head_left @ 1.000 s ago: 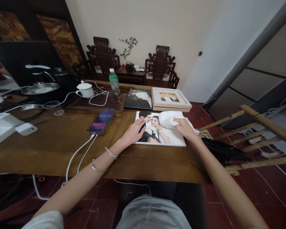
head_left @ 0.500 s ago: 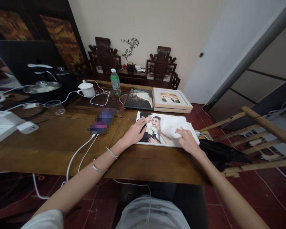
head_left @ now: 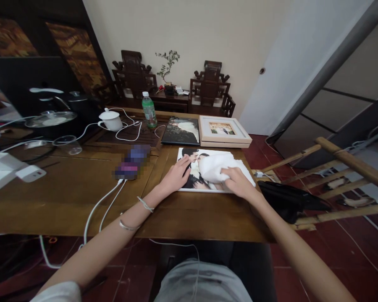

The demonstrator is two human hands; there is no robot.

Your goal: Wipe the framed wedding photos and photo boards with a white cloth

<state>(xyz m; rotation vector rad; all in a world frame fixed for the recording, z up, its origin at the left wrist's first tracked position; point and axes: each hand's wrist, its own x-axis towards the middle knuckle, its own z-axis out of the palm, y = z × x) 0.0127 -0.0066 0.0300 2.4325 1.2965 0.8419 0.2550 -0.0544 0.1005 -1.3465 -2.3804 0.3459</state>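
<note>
A large photo print with white edges [head_left: 195, 178] lies flat on the wooden table, showing a couple. My left hand [head_left: 176, 174] rests on its left side, fingers stretched out. Under my right hand [head_left: 237, 181] is a bunched white cloth [head_left: 216, 165], which the fingers grip against the photo. The cloth covers the middle and part of the right of the picture. Behind it lie a dark photo panel [head_left: 181, 131] and a pale wooden picture frame [head_left: 225, 130] with a small photo in it.
A green-labelled bottle [head_left: 149, 111], a lidded white cup [head_left: 111, 120] and a clear plastic cup [head_left: 68, 145] stand farther left. A blurred-out phone [head_left: 130, 162] lies on the table [head_left: 66, 197] with white cables. A bamboo rack [head_left: 343, 155] and black bag [head_left: 283, 201] are at the right.
My right hand has slid the cloth leftward across the photo, over more of the pictured couple. My left hand stays on the left side. The view has shifted slightly.
</note>
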